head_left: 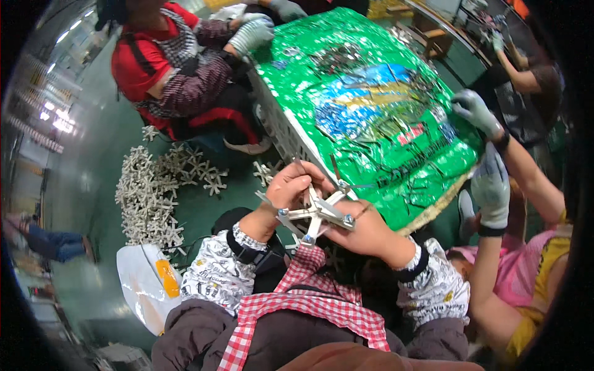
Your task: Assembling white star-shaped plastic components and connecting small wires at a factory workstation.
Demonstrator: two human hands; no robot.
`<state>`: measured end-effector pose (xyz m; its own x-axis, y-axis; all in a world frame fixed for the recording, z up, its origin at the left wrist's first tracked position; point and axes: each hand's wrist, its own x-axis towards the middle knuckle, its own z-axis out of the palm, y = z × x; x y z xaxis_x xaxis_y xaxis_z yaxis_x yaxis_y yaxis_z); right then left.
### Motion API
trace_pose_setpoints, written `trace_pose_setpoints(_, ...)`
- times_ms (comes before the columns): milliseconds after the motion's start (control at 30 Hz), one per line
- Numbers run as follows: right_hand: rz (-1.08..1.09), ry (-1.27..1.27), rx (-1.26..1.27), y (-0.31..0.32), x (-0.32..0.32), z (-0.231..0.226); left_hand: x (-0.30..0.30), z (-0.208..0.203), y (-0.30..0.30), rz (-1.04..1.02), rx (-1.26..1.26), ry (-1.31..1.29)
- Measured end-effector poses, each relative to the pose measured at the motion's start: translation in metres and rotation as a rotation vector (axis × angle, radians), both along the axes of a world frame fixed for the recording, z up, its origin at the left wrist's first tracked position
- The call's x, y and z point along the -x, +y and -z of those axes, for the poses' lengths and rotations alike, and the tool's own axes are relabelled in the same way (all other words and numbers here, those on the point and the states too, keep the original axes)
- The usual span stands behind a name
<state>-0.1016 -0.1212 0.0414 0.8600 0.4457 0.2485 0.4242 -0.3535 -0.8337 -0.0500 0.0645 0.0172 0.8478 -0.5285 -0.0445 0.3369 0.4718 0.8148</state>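
A white star-shaped plastic frame (315, 211), with bluish screw heads and thin metal strips at its arm ends, is held in front of me. My left hand (294, 184) is closed on its far left side, fingertips pinched together near one arm. From the right, my right hand (356, 230) grips the same frame; part of its fingers is hidden beneath it. Beyond my hands stands a table with a shiny green printed cover (383, 185), on which dark thin metal strips (337, 59) lie scattered.
A large heap of white star-shaped frames (148, 191) covers the floor at left. A white panel with an orange patch (145, 281) is beside my left arm. Gloved co-workers sit at the table: one in red (161, 68) at far left, another in pink and yellow (526, 272) at right.
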Motion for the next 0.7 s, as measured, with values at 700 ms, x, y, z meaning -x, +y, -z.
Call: trace_pose_setpoints(700, 0.343, -0.010, -0.003, -0.030, -0.034, -0.005, -0.005, 0.002, -0.001, -0.245, -0.037, 0.067)
